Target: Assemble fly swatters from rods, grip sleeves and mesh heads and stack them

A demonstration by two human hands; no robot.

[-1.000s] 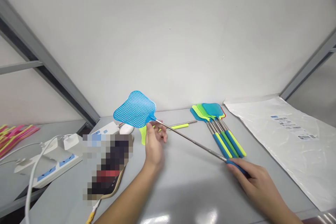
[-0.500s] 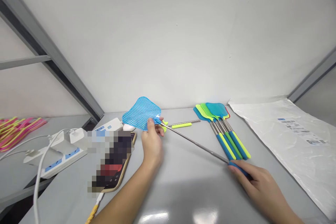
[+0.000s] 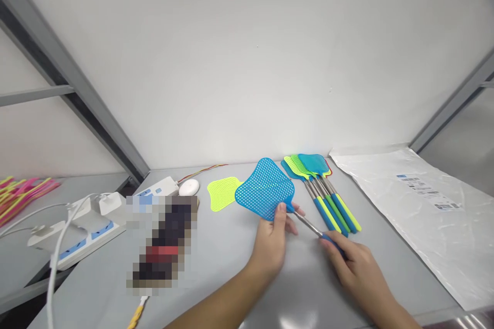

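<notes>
Between my two hands is a blue fly swatter (image 3: 264, 188) with a perforated head and a short length of metal rod showing. My left hand (image 3: 273, 239) pinches it at the neck, just below the head, thumb on top. Around its blue handle, my right hand (image 3: 353, 262) is closed, hiding most of the grip. Partly behind the blue head, a yellow-green fly swatter (image 3: 223, 193) lies on the table; its rod is hidden. Right of it, several fly swatters (image 3: 328, 190) in blue, yellow and green lie side by side, handles toward me.
A white plastic mailing bag (image 3: 417, 216) covers the table's right side. To the left are a phone (image 3: 165, 241), partly pixelated, a white round device (image 3: 189, 187) and a power strip (image 3: 92, 231) with plugs and cables. Pink and yellow cords (image 3: 27, 195) lie at far left.
The swatter's rod has become much shorter. My left hand has moved right with the head, toward my right hand. The yellow-green swatter's head has come into view.
</notes>
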